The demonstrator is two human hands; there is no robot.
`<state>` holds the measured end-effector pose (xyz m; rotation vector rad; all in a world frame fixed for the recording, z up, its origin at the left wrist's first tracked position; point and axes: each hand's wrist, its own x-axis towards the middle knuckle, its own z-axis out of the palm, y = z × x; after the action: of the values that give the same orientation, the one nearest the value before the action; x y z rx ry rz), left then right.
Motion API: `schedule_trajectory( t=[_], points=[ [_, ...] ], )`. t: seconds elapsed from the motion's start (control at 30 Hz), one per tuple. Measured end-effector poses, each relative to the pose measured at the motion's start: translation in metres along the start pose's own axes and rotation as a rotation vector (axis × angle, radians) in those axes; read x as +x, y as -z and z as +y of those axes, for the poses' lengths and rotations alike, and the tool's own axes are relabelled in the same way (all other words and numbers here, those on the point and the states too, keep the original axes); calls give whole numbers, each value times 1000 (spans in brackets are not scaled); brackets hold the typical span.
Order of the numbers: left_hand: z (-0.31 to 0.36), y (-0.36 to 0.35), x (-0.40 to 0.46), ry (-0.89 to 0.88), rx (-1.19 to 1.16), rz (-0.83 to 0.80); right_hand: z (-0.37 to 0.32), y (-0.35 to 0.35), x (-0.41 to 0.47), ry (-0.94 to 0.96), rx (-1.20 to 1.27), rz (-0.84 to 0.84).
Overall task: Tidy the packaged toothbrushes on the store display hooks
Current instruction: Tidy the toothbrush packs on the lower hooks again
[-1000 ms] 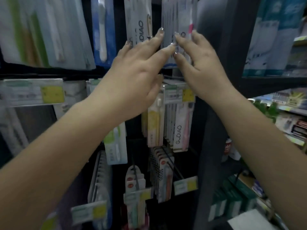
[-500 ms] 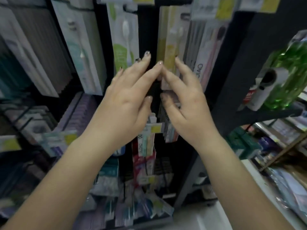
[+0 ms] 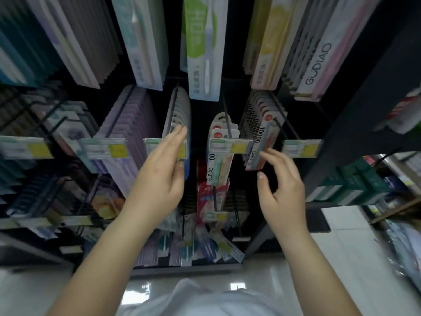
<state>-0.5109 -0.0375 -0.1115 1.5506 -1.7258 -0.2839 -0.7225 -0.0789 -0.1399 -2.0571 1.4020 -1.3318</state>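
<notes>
Neither of your hands has hold of anything. Your left hand [image 3: 159, 176], centre frame, has flat straight fingers reaching to a price tag [image 3: 159, 148] and the blue-edged stack of toothbrush packs [image 3: 178, 117] behind it; contact unclear, blurred. Your right hand [image 3: 281, 190], right of centre, is loosely spread, fingers half bent, its fingertips [image 3: 265, 153] just beside the lower edge of the front pack [image 3: 262, 144] marked 10000, touching or not I cannot tell. Between the two hands hangs a short stack of packs [image 3: 222, 147] on one hook [image 3: 227, 124]. Six yellow-patched price tags run across the middle row. Upper frame: five hanging bundles of longer packs, the green one [image 3: 202, 46] top centre, the yellow one [image 3: 267, 42] to its right. More packs lie jumbled at bottom centre [image 3: 205, 245].
</notes>
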Motion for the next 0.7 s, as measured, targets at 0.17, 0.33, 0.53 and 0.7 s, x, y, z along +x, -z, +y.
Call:
schedule_trajectory(
  t=[0.17,0.33,0.53,0.7],
  points=[
    [-10,-25,-7,124,-72,-57,17,-16,-4,-142,9,-93],
    [-14,-47,-8,121,-104,-54,34,-31,3,-299,40,-186],
    [-36,-80,4,277,-202,-141,48,-49,23,-425,111,-226],
    [-59,-114,27,391,-285,-189,60,-71,49,-467,178,-254]
  ],
)
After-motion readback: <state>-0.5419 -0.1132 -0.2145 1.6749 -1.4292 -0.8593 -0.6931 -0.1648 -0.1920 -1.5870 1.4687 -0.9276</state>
